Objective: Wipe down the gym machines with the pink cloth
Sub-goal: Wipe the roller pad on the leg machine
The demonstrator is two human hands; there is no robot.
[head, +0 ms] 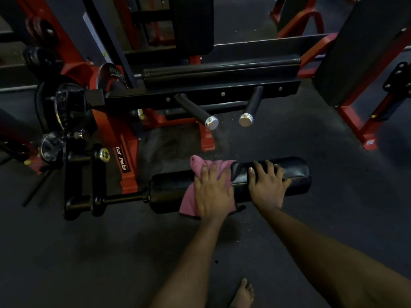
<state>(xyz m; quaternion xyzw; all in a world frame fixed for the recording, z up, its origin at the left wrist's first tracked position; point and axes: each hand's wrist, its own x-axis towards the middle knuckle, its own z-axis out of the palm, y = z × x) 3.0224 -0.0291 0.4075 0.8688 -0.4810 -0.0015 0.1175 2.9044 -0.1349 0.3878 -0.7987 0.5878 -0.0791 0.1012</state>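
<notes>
left hand (212, 192) lies flat with fingers nearly straight, pressing the pink cloth (189, 202) onto the black roller pad (297, 172); the cloth drapes over the pad's middle, one corner sticking up on the far side and its lower edge hanging off the near side. right hand (266, 185) rests just beside it on bare vinyl, fingers spread and laid over the pad's curve, holding nothing. nearest the camera a bare foot (243, 292) stands on the dark rubber floor (89, 252), which lies open below and to the right of the pad. the pad's right end is free; its left end joins a black shaft (124, 197) running to a black lever arm (84, 181). beyond the pad, past a strip of floor, two chrome-capped pegs (195, 111) point toward the camera from a black crossbar (222, 94). a red frame (117, 138) and weight plates (64, 103) crowd the left side.
</notes>
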